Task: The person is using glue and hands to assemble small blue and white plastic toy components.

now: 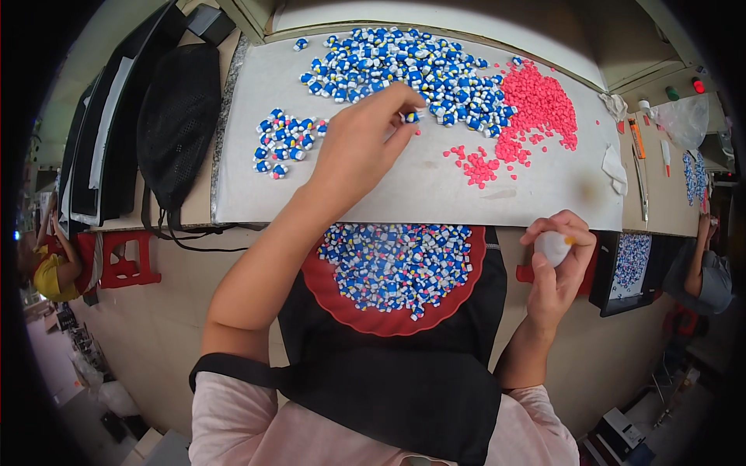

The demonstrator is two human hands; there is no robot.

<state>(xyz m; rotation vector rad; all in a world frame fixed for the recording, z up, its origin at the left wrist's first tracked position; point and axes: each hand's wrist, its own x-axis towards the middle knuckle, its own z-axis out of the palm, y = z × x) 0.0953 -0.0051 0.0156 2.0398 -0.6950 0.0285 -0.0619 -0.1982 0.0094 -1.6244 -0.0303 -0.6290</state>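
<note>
My left hand (361, 147) reaches over the white-covered tabletop, thumb and fingers pinched around a small blue-and-white figure (411, 118). Just beyond it spreads a big pile of similar figures (388, 62) with yellow bits. Beside that pile lies a heap of tiny pink pieces (540, 109), with a smaller pink cluster (478, 167) nearer me. A separate group of figures (280, 144), some showing pink, sits left of my wrist. By the table's front edge, my right hand (563, 260) is closed around a rounded white squeeze bottle (552, 247) with a yellowish tip.
On my lap rests a red scalloped basin (388, 325) filled with figures bearing pink spots. A black mesh bag (183, 128) and black trays (128, 116) stand at left. Tweezers (642, 186), an orange tool (637, 138) and crumpled tissue (614, 169) lie at right. Other people sit at both sides.
</note>
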